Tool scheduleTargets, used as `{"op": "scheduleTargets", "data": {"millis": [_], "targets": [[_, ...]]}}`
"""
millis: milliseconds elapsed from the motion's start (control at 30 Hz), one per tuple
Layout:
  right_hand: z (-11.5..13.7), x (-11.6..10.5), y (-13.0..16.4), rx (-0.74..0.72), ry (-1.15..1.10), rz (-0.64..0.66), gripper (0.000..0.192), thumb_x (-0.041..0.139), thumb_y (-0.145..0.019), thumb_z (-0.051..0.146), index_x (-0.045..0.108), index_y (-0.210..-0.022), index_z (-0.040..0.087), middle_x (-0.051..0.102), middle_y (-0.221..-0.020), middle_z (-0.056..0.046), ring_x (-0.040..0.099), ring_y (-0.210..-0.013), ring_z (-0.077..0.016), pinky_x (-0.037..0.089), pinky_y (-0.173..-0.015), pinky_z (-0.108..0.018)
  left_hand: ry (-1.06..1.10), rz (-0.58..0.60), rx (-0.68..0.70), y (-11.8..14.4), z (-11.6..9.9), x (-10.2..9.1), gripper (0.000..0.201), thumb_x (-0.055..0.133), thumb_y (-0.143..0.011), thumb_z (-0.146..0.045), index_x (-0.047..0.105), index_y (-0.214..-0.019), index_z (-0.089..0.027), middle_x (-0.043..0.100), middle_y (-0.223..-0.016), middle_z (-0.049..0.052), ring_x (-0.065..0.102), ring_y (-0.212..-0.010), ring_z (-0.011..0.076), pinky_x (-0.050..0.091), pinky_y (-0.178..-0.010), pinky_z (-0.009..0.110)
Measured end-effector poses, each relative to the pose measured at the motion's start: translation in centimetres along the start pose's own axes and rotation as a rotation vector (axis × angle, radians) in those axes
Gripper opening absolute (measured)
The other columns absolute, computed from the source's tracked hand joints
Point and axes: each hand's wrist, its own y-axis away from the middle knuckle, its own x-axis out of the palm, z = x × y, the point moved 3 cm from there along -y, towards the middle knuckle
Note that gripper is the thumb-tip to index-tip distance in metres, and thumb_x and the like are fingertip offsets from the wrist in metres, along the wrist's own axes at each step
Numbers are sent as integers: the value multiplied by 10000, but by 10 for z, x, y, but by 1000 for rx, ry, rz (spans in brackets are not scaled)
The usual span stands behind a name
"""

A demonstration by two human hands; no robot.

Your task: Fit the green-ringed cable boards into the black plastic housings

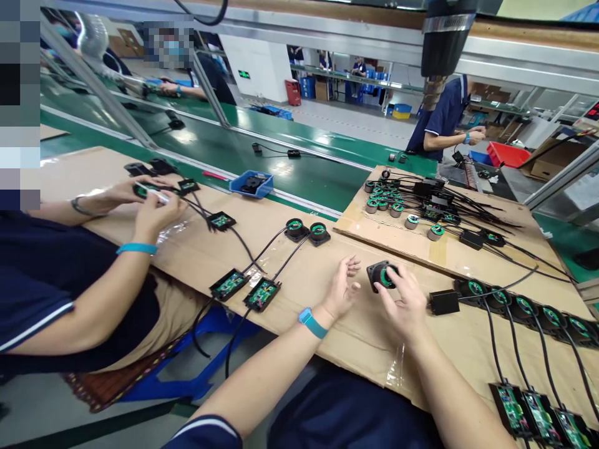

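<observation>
My right hand (406, 304) grips a black square holder with a green coil (381, 275), lifted just above the cardboard-covered bench (304, 262). My left hand (342, 288) hovers open a short way to its left, fingers spread, holding nothing. A black box on a cable (443, 302) lies just right of my right hand. Two finished coil units (307, 231) with cables run to two open circuit boards (246, 289) ahead and left of my left hand.
A co-worker's hands (140, 199) at the left handle a similar part. A cardboard sheet (440, 249) holds several coils and cables. A row of coil units (524, 305) and boards (538, 415) lies at right. A blue tray (251, 183) borders the green conveyor (262, 156).
</observation>
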Motion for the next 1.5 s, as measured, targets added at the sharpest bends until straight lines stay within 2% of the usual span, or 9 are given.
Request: {"op": "scheduleTargets", "data": {"millis": [133, 233, 400, 533, 733, 1000, 1133, 1367, 1500], "targets": [[-1, 15, -1, -10, 60, 217, 306, 674, -883, 308, 746, -1129, 140, 692, -1211, -196, 669, -1085, -316, 554, -964, -482, 11, -59, -28, 0, 3, -2, 862, 352, -858, -806, 366, -1432, -163, 527, -1333, 209, 583, -1151, 284, 491, -963, 452], [1, 14, -2, 34, 45, 130, 366, 644, -908, 326, 707, -1225, 155, 629, -1334, -191, 614, -1204, -310, 493, -1063, -485, 17, -67, -34, 0, 5, -2, 812, 361, -879, -780, 387, -1409, -166, 537, -1317, 198, 583, -1134, 270, 492, -959, 440], [7, 17, -1, 54, 37, 315, 330, 662, -885, 275, 736, -1174, 133, 661, -1267, -217, 641, -1150, -324, 520, -1023, -483, 25, -115, -63, -1, 5, -4, 769, 345, -896, -763, 418, -1365, -158, 564, -1271, 188, 596, -1095, 255, 507, -940, 432], [4, 18, 0, 109, 19, 232, 389, 645, -905, 314, 695, -1258, 160, 597, -1376, -199, 585, -1247, -316, 462, -1095, -480, 31, -133, -77, -1, 8, -5, 749, 325, -908, -755, 433, -1353, -162, 574, -1271, 187, 611, -1087, 251, 510, -945, 426], [6, 37, 2, 186, 42, 511, 431, 640, -911, 303, 648, -1308, 134, 581, -1390, -199, 573, -1245, -296, 442, -1093, -426, -47, -98, -91, 4, 14, -9, 622, 354, -956, -673, 510, -1279, -165, 611, -1225, 167, 630, -1082, 252, 527, -927, 419], [-31, -63, -19, 198, 186, 667, 678, 755, -805, 425, 544, -1396, 170, 471, -1504, -200, 370, -1432, -340, 214, -1178, -573, -543, 255, 248, 4, 4, 4, 830, 611, -830, -684, 389, -1458, -188, 512, -1424, 197, 488, -1332, 360, 423, -1095, 549], [-70, -103, -15, 322, 485, 913, 471, 858, -635, 243, 713, -1070, 133, 695, -1153, -202, 580, -1199, -374, 308, -1098, -562, -711, 301, 250, -5, -2, 12, 531, 592, -919, -484, 478, -1351, -197, 641, -1227, 157, 603, -1151, 325, 459, -998, 520], [-50, -107, -17, 260, 543, 832, 178, 671, -809, 137, 689, -986, 127, 720, -932, -168, 689, -885, -299, 453, -738, -341, -920, 346, 171, -44, -6, -18, 414, 598, -895, -378, 541, -1260, -192, 654, -1197, 158, 567, -1143, 357, 424, -973, 535], [-20, -86, -17, 199, 515, 702, 204, 595, -852, 115, 673, -1040, 128, 695, -991, -180, 666, -938, -315, 461, -748, -366, -1057, 329, 206, -73, -4, -50, 413, 634, -856, -297, 551, -1246, -190, 626, -1288, 178, 427, -1359, 388, 290, -1104, 614]]}}
